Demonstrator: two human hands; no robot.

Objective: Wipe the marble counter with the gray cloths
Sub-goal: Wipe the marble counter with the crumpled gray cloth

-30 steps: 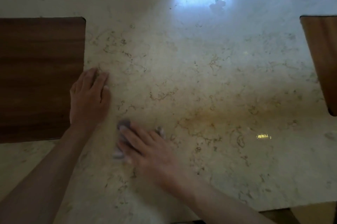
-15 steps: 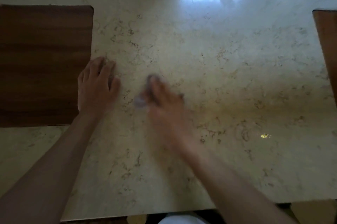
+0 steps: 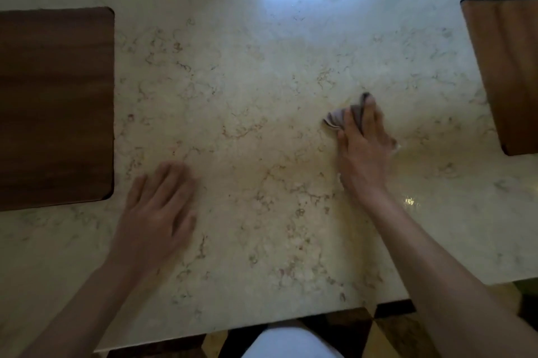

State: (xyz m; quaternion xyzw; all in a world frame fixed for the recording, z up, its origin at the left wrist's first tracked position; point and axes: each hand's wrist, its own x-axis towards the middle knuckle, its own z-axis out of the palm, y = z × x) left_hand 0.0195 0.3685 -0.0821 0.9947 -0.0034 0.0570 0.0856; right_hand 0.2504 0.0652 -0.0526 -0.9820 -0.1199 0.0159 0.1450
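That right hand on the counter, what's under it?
A crumpled gray cloth, pressed by the right hand onto the marble counter. Part of it sticks out past the fingers; the rest, under the palm, is hidden.

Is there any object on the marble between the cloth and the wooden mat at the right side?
Nothing visible. The right hand presses the gray cloth on bare marble counter; the stretch to the right wooden mat is clear.

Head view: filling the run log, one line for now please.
right hand: pressing gray cloth | left hand: flat, empty | marble counter
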